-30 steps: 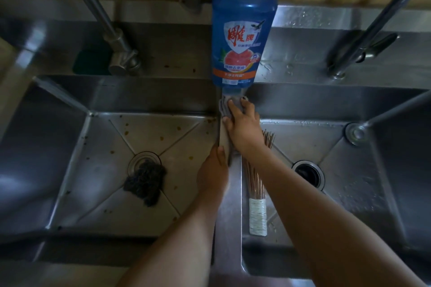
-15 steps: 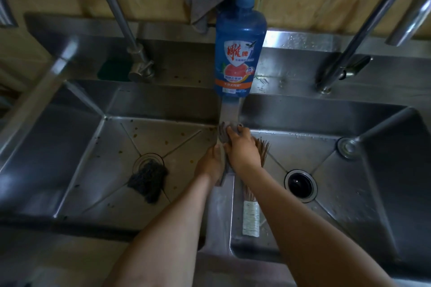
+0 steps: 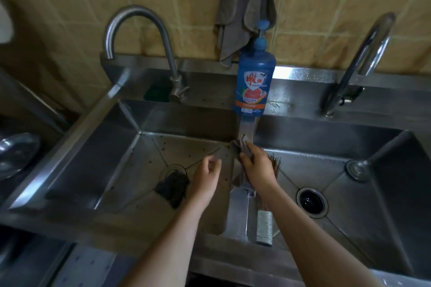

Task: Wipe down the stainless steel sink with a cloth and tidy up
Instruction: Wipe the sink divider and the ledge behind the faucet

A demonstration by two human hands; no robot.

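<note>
A double stainless steel sink (image 3: 238,212) fills the view, its two basins split by a narrow divider. My right hand (image 3: 257,166) presses a grey cloth (image 3: 240,147) onto the far part of that divider. The cloth drapes over both sides of it. My left hand (image 3: 207,173) hovers just left of the divider over the left basin, fingers loosely curled and holding nothing. The left basin floor (image 3: 144,165) is spotted with brown specks.
A blue dish soap bottle (image 3: 254,84) stands on the back ledge above the divider. A dark scrubber (image 3: 173,185) lies by the left drain. A bamboo whisk brush (image 3: 264,223) lies in the right basin beside the open drain (image 3: 311,201). Two faucets (image 3: 142,46) rise behind; a grey towel (image 3: 245,7) hangs on the wall.
My left hand has let go of the cloth and drawn away to the left. The right hand keeps the cloth on the divider. The camera has tilted up, showing more wall.
</note>
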